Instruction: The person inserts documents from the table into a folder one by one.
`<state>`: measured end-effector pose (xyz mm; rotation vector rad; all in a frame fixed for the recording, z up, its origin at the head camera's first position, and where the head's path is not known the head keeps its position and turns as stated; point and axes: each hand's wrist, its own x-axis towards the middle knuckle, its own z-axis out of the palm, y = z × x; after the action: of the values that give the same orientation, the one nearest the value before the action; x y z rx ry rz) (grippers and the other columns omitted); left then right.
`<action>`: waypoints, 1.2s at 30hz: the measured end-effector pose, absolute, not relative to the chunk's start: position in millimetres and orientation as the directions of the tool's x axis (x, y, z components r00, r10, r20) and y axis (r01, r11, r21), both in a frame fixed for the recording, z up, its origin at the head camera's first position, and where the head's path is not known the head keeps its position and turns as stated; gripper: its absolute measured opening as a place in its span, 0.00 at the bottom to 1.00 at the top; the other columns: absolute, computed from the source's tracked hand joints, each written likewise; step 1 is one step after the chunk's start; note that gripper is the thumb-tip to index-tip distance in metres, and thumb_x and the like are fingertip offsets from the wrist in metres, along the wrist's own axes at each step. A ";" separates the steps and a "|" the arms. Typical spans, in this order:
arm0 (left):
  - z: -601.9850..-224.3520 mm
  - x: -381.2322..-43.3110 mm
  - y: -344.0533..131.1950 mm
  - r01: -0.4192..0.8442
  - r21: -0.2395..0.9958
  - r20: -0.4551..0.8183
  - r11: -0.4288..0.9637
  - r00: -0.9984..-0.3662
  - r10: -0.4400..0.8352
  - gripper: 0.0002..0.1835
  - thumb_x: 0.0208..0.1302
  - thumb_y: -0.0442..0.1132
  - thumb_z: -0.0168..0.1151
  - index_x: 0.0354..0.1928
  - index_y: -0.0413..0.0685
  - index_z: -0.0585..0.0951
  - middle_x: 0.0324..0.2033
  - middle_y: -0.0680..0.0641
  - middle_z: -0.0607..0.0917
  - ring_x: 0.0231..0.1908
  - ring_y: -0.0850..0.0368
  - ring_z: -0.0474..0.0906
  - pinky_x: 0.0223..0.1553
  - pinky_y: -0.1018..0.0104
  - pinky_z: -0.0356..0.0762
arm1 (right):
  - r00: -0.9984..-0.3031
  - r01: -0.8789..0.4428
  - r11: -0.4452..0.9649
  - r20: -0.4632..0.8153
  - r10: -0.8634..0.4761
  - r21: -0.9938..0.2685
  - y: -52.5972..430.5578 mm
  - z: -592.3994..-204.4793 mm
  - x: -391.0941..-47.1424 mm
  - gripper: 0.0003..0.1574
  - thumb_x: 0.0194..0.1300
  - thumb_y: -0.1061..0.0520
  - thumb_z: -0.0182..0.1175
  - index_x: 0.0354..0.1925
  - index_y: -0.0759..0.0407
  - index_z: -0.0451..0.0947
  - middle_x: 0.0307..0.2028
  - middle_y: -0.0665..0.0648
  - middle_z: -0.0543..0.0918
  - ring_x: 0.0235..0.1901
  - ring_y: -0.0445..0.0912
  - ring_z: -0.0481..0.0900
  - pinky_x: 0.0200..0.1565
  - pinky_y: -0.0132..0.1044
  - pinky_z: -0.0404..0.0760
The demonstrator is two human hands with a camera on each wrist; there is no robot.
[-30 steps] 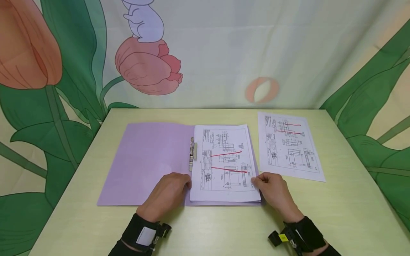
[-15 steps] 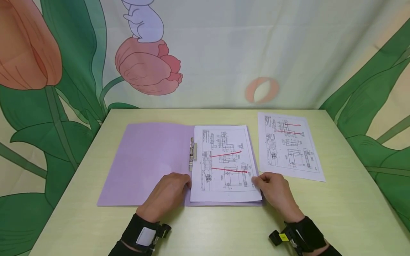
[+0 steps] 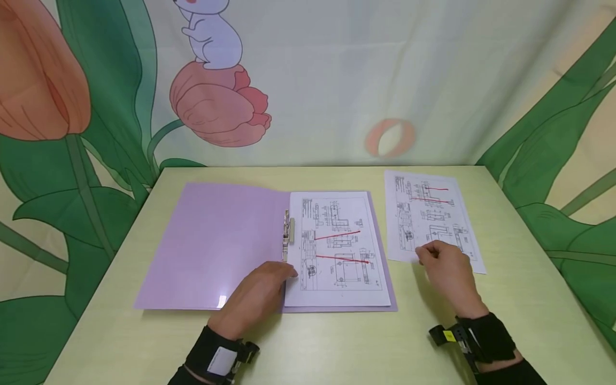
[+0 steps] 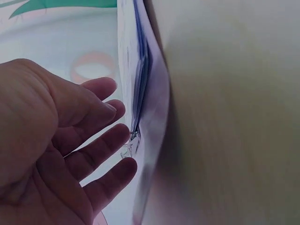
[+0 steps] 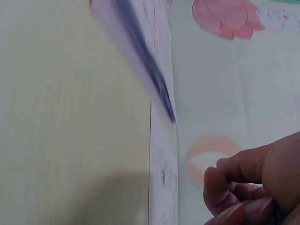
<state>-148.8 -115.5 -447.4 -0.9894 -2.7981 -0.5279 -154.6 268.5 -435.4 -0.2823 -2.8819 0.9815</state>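
A lilac folder [image 3: 216, 235] lies spread on the table, its left cover slightly raised at the front. On its right side sits a stack of printed drawing sheets [image 3: 332, 294], next to a metal lever clip [image 3: 289, 230] at the spine. My left hand [image 3: 260, 294] is at the front of the spine, by the stack's lower left corner. Its fingers [image 4: 105, 147] look relaxed and apart in the left wrist view. My right hand [image 3: 449, 275] hovers over the near edge of a loose drawing sheet [image 3: 399, 224], fingers loosely curled around nothing; the right wrist view agrees.
The pale yellow table [image 3: 337, 347] ends at a printed curtain [image 3: 317, 96] behind it. Red lines cross the drawings on both the stack and the loose sheet.
My right hand has let go of the stack's right edge and moved right to the loose sheet. The stack's edges look more even. The folder's left cover has lifted slightly in front.
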 end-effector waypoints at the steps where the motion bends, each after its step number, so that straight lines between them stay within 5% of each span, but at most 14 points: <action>1: -448.1 -148.5 -114.9 0.630 0.283 0.223 0.723 -0.776 0.590 0.12 0.62 0.27 0.56 0.44 0.48 0.82 0.43 0.52 0.85 0.48 0.58 0.77 0.53 0.62 0.77 | -0.977 0.153 0.794 0.031 0.211 -0.588 275.1 -435.2 -156.6 0.17 0.69 0.52 0.54 0.40 0.65 0.80 0.32 0.63 0.84 0.23 0.50 0.73 0.22 0.38 0.69; 12: -450.3 -145.8 -111.7 0.622 0.273 0.191 0.734 -0.783 0.592 0.11 0.63 0.28 0.55 0.43 0.47 0.82 0.40 0.52 0.86 0.44 0.58 0.78 0.48 0.61 0.80 | -0.938 0.343 0.863 -0.091 0.334 -0.372 327.9 -441.2 -173.8 0.30 0.68 0.43 0.54 0.43 0.73 0.73 0.36 0.72 0.78 0.26 0.57 0.73 0.21 0.46 0.67; 19: -449.3 -145.3 -110.5 0.586 0.281 0.147 0.760 -0.809 0.570 0.12 0.62 0.28 0.56 0.45 0.47 0.82 0.42 0.51 0.86 0.46 0.57 0.78 0.49 0.61 0.80 | -0.916 0.401 0.862 -0.160 0.368 -0.310 335.9 -446.5 -177.6 0.61 0.59 0.27 0.57 0.53 0.85 0.57 0.34 0.75 0.63 0.28 0.64 0.69 0.21 0.49 0.66; 24: -449.7 -145.7 -109.7 0.576 0.283 0.130 0.767 -0.816 0.564 0.13 0.62 0.28 0.56 0.46 0.48 0.82 0.42 0.51 0.86 0.45 0.57 0.78 0.49 0.61 0.80 | -0.892 0.447 0.844 -0.222 0.395 -0.297 342.2 -446.2 -181.9 0.76 0.50 0.20 0.58 0.59 0.86 0.47 0.35 0.78 0.63 0.31 0.66 0.67 0.24 0.49 0.66; 36: -448.3 -145.2 -109.8 0.579 0.282 0.131 0.765 -0.813 0.567 0.12 0.63 0.29 0.56 0.46 0.48 0.82 0.42 0.52 0.86 0.45 0.58 0.78 0.49 0.61 0.79 | -0.894 0.447 0.848 -0.182 0.410 -0.285 348.6 -443.6 -183.6 0.60 0.54 0.28 0.62 0.51 0.83 0.59 0.34 0.74 0.65 0.28 0.63 0.69 0.24 0.48 0.67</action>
<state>-145.2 -109.8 -448.3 -0.9474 -2.9159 -0.4843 -183.6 348.6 -443.6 -0.7282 -3.1290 0.5279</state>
